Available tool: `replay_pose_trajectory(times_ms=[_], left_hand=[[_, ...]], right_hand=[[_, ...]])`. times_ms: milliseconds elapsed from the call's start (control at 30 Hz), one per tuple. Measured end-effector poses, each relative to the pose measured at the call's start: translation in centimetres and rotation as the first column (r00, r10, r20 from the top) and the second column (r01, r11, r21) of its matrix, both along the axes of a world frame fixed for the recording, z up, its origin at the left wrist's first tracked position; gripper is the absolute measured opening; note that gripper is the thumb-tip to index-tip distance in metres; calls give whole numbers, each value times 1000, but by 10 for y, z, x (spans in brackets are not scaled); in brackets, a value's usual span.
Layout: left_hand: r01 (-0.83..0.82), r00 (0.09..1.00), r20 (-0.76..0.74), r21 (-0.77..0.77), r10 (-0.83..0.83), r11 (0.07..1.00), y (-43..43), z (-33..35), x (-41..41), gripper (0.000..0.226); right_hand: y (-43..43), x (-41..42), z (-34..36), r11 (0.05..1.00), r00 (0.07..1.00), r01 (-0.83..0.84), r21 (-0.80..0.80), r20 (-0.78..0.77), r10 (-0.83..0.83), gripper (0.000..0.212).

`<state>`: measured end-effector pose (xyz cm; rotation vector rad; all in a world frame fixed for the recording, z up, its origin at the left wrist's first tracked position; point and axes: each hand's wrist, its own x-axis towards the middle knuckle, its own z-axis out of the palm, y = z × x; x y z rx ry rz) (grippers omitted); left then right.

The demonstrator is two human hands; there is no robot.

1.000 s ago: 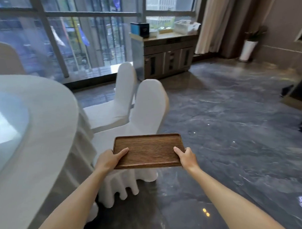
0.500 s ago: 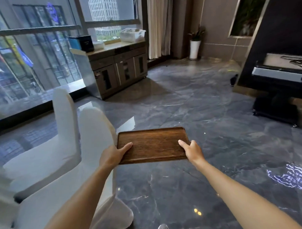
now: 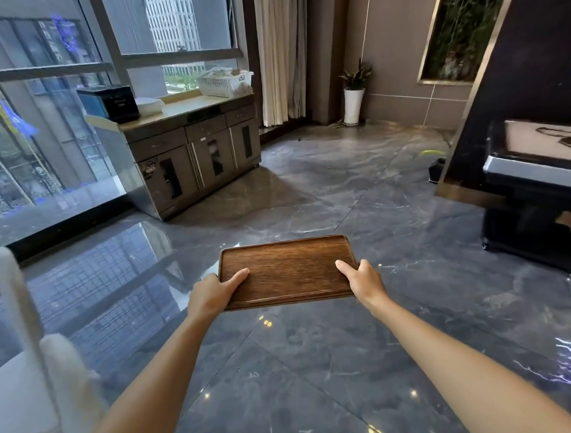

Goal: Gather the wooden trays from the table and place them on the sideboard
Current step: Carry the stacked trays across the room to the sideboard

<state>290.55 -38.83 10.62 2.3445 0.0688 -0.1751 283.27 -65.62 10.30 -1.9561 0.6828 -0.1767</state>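
Note:
A flat brown wooden tray (image 3: 287, 269) is held level in front of me above the grey marble floor. My left hand (image 3: 212, 293) grips its near left corner, thumb on top. At the near right corner my right hand (image 3: 364, 280) grips the same way. The tray looks empty; I cannot tell whether more trays are stacked under it. The sideboard (image 3: 191, 148), a brown cabinet with three doors and a light top, stands ahead to the left under the window, well beyond the tray.
On the sideboard sit a dark box (image 3: 110, 102), a white dish (image 3: 149, 106) and a white basket (image 3: 224, 82). White-covered chairs (image 3: 34, 371) are at my lower left. A black stand (image 3: 535, 191) is on the right, a potted plant (image 3: 354, 94) in the far corner.
The view has swung right, away from the round table and chairs. The sideboard is now larger and closer ahead. Both hands keep the same grip on the tray.

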Motion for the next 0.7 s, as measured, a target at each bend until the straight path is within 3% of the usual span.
replay_pose_trajectory(times_ms=[133, 300, 467, 700], left_hand=[[-34, 999, 20, 24, 33, 999, -50, -14, 85, 54], [-90, 996, 3, 40, 90, 995, -117, -19, 207, 70], [-171, 985, 22, 35, 170, 985, -170, 1, 325, 70], [-205, 978, -22, 32, 206, 978, -219, -14, 487, 67]], right_hand=[[-49, 95, -21, 999, 999, -39, 16, -5, 39, 45], [-122, 228, -18, 993, 993, -116, 15, 16, 115, 51], [-179, 359, 0, 983, 983, -182, 18, 35, 181, 57], [-230, 530, -16, 978, 978, -207, 32, -4, 207, 49]])
